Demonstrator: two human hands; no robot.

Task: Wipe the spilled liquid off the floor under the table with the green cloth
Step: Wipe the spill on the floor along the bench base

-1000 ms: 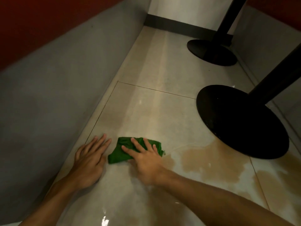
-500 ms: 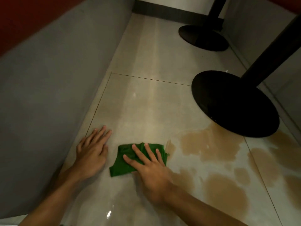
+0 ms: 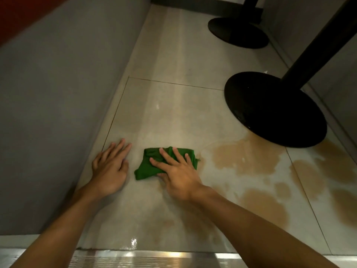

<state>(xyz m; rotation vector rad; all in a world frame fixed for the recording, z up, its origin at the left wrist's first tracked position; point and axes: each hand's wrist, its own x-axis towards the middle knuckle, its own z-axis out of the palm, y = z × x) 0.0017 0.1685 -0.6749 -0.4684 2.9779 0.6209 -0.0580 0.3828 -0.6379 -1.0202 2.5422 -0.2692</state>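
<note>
Our right hand (image 3: 179, 176) lay flat, fingers spread, pressing the green cloth (image 3: 147, 164) to the floor (image 3: 173, 113), left of the nearer of 2 black desk bases (image 3: 274, 111), at the spilled liquid's (image 3: 241, 157) edge. Our left hand (image 3: 111, 169) rested flat and relaxed, further left. We judged firm, overlapping strokes toward that base best. The puddle ran off-frame; whether it reached under the base we could not tell.

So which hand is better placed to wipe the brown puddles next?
The right hand: its spread fingers press on the crumpled green cloth, with the brown spilled liquid just to its right. The left hand rests flat on beige floor tile, apart from the cloth.
</note>
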